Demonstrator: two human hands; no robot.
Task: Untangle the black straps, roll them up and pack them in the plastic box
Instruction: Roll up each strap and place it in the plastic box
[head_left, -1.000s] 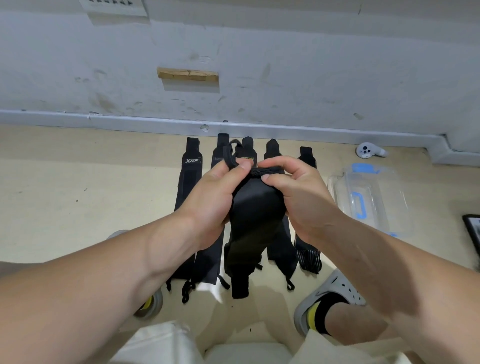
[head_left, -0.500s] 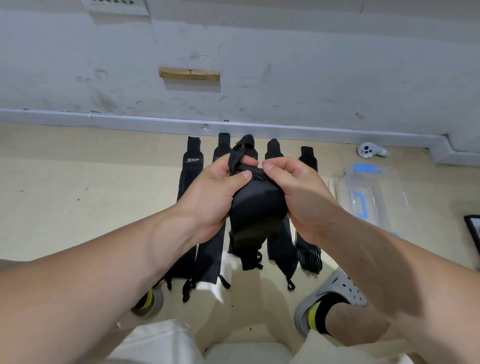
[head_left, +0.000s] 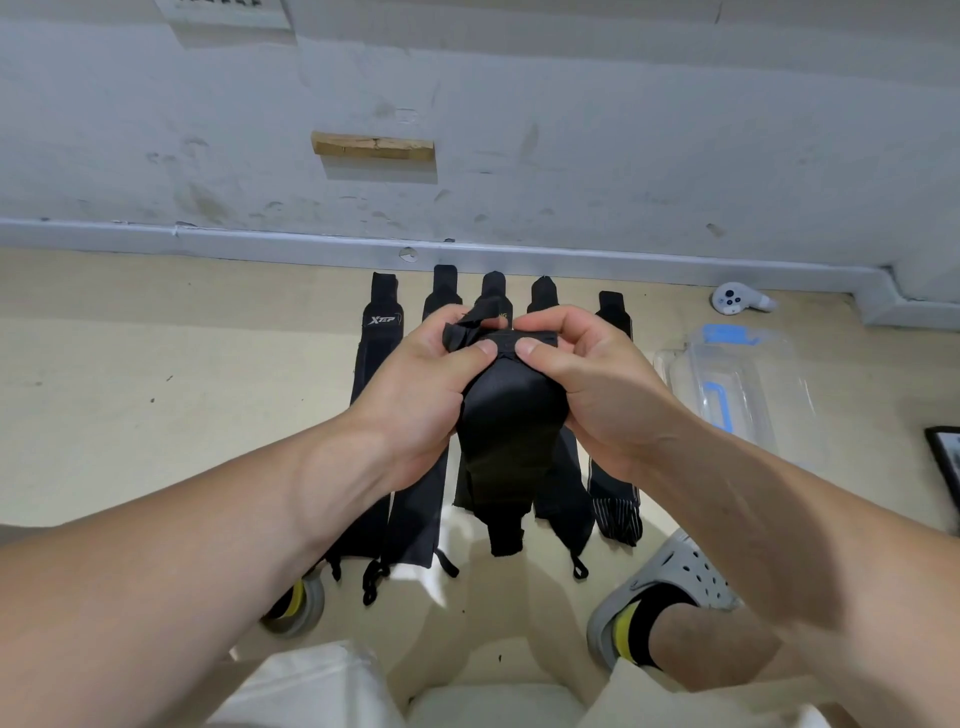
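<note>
Both hands hold one black strap (head_left: 506, 431) in the air above the floor. My left hand (head_left: 421, 395) grips its rolled top from the left, thumb pressed on the roll. My right hand (head_left: 587, 384) grips it from the right, thumb beside the left one. The strap's loose tail hangs down below the hands. Several other black straps (head_left: 382, 353) lie flat in a row on the floor beneath, ends toward the wall. The clear plastic box (head_left: 748, 395) with blue clips sits on the floor to the right.
A white controller (head_left: 737, 300) lies by the skirting at the far right. My feet in grey clogs (head_left: 660, 592) stand near the straps' close ends. A dark framed object (head_left: 948, 467) pokes in at the right edge. The grey wall runs along the back.
The strap's hanging tail has become shorter as the roll between my thumbs has grown. Both hands stay in about the same place.
</note>
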